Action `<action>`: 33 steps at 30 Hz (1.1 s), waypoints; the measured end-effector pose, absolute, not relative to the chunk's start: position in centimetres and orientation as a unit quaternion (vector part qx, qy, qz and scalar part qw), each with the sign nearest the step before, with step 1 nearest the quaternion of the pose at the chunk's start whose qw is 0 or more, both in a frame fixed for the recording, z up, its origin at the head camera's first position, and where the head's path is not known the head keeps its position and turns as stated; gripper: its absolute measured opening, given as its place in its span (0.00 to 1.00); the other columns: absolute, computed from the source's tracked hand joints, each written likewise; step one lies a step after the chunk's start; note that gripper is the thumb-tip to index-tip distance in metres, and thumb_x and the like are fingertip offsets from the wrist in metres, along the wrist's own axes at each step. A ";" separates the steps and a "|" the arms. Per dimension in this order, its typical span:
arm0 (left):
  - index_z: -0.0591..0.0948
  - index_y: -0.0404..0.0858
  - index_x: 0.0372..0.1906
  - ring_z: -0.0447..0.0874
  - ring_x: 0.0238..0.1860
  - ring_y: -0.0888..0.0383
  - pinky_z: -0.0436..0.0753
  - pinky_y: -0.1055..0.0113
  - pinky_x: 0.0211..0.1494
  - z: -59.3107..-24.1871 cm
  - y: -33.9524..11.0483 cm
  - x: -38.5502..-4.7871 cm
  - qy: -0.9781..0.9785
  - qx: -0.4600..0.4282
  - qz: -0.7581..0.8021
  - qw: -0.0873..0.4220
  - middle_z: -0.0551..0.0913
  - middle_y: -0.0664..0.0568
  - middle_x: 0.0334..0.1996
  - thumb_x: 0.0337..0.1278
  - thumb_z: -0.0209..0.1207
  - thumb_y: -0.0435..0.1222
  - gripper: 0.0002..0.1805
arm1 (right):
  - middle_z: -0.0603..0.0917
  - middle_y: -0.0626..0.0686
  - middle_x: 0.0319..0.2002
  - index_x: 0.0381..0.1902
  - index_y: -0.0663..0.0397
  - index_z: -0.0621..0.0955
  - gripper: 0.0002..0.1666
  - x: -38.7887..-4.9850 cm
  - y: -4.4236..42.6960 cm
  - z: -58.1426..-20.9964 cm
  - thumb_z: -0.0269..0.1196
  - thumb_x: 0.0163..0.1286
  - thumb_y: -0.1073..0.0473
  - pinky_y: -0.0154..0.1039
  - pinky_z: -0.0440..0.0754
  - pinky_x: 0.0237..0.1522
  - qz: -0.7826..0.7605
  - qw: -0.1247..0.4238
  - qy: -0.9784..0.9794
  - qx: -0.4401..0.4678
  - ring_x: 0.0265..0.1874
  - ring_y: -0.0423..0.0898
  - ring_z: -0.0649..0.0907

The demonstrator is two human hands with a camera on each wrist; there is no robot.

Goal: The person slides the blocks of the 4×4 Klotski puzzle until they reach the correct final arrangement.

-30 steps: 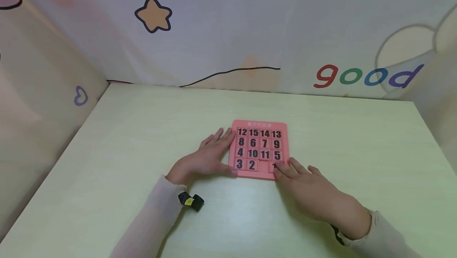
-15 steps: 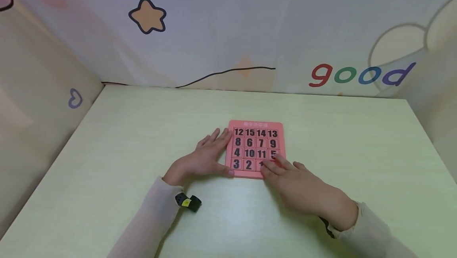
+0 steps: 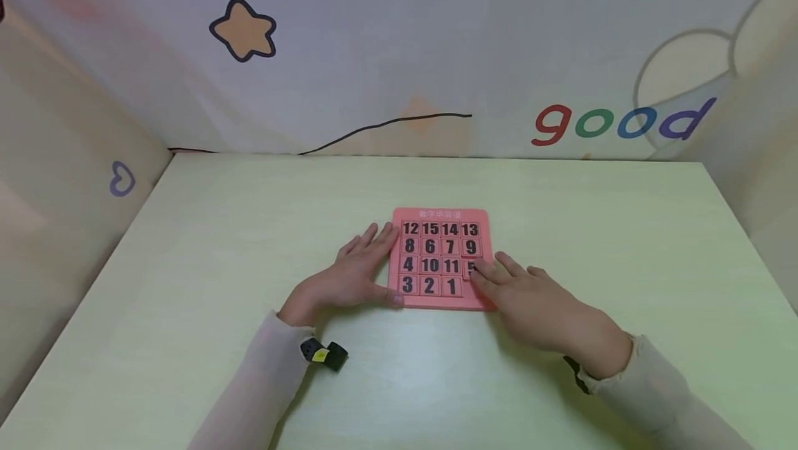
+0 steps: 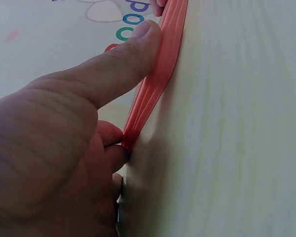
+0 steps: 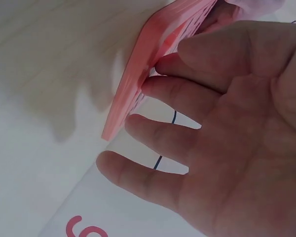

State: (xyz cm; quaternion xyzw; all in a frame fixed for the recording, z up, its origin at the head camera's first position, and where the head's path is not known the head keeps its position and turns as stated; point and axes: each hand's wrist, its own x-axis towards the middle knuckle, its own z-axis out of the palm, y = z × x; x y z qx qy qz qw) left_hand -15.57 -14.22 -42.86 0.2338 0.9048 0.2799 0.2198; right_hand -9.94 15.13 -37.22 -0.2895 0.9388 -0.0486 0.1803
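A pink number sliding puzzle (image 3: pixel 439 302) lies flat on the table, its black-numbered tiles set in a square grid. My left hand (image 3: pixel 349 282) rests along its left side, fingers spread and fairly straight. In the left wrist view, the thumb (image 4: pixel 133 47) presses the puzzle's pink edge (image 4: pixel 163 64). My right hand (image 3: pixel 539 304) reaches in from the right, with fingertips on the 5 tile (image 3: pixel 470 270) and partly hiding it. This tile sits slightly lower than the 11 tile (image 3: pixel 451 266). Beside the 1 tile (image 3: pixel 451 287), the bottom right slot is partly covered by the right hand.
The pale table (image 3: pixel 280 194) extends around the puzzle. Behind it stands a light wall (image 3: pixel 374 34) printed with a star and the word "good". A side wall (image 3: pixel 62 194) rises on the left. A black strap device (image 3: pixel 324 354) is on the left wrist.
The 1 tile has slid left beside the 2 tile. My right fingertips have shifted from it up to the 5 tile, which has moved slightly down. The left hand keeps its place on the puzzle.
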 end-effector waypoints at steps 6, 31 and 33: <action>0.39 0.45 0.82 0.19 0.78 0.59 0.29 0.57 0.77 -43.0 -14.3 -15.5 0.906 0.229 0.283 0.216 0.35 0.55 0.81 0.54 0.70 0.57 0.64 | 0.68 0.58 0.74 0.72 0.56 0.73 0.29 -9.4 15.0 -36.8 0.56 0.74 0.64 0.69 0.70 0.61 -0.036 0.182 0.934 -0.305 0.73 0.65 0.63; 0.38 0.45 0.82 0.20 0.78 0.58 0.28 0.59 0.77 -42.9 -14.0 -15.5 0.906 0.227 0.282 0.220 0.36 0.56 0.81 0.54 0.71 0.55 0.64 | 0.60 0.59 0.77 0.76 0.57 0.65 0.39 -12.5 15.8 -38.7 0.59 0.76 0.45 0.71 0.63 0.65 -0.099 0.171 0.942 -0.270 0.76 0.67 0.54; 0.38 0.45 0.82 0.19 0.78 0.58 0.28 0.58 0.77 -42.9 -14.1 -15.6 0.907 0.227 0.280 0.219 0.35 0.55 0.81 0.53 0.71 0.55 0.65 | 0.62 0.59 0.76 0.76 0.57 0.67 0.39 -12.4 15.6 -38.3 0.60 0.75 0.45 0.71 0.64 0.64 -0.092 0.177 0.940 -0.276 0.75 0.67 0.55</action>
